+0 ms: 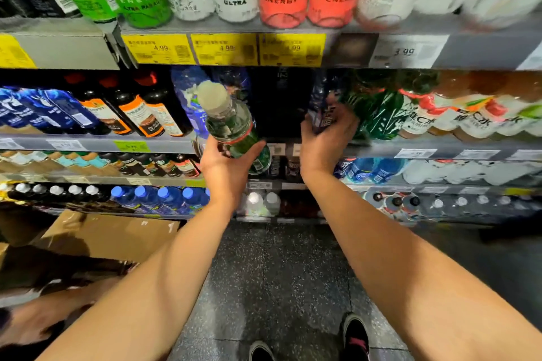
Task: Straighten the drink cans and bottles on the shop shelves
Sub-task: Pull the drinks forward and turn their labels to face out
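Head view: my left hand (pixel 227 163) wraps the base of a clear green-labelled plastic bottle with grey cap (pixel 231 123), tilted before the grey metal middle shelf (pixel 440 146). Right hand (pixel 324 138) grips a dark blue-labelled bottle (pixel 321 110) standing there.

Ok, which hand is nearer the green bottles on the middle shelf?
Right. The right hand grips a dark bottle just beside the green bottles. The left hand is across the dark gap, holding a white-capped bottle.
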The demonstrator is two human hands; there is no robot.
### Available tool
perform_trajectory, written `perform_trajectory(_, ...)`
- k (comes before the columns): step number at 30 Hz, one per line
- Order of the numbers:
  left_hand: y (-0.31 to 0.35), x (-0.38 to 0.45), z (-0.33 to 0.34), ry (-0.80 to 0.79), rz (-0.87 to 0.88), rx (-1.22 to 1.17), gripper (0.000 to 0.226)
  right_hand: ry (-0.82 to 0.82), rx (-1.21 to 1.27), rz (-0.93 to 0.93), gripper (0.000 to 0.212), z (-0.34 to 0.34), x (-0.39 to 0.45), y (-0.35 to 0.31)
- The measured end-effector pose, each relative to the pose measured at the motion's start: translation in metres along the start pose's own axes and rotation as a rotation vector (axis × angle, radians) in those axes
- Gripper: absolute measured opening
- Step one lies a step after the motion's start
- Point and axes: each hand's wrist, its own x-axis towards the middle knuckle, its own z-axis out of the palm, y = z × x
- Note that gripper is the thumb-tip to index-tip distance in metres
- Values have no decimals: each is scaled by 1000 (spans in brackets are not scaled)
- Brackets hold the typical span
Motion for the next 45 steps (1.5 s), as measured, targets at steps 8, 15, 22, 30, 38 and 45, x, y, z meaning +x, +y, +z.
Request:
perform_trajectory(8, 3, -4, 17, -34, -8, -33, 51, -171, -158, 97, 75, -1, 22, 10)
perform_trajectory(15, -3, -1, 11, -16, -28, -16, 53, -169, -218, 91, 67, 5, 31, 14)
perform_trajectory(22, -3, 3, 6, -3, -22, -23, 64, -234, -143, 44, 59, 16, 13, 9)
perform_trajectory(30, -1, 10, -5, 19, -38, 50, 58, -422, -170, 43, 63, 50, -2, -14)
perform_trajectory(38, 3, 4, 0, 8, -28, 66, 54, -612, -189, 71, 64, 48, 3, -13)
perform_trajectory(45, 10, -13, 28, -80, -35, 18, 49, -610, -28, 153, 51, 17, 0, 4)
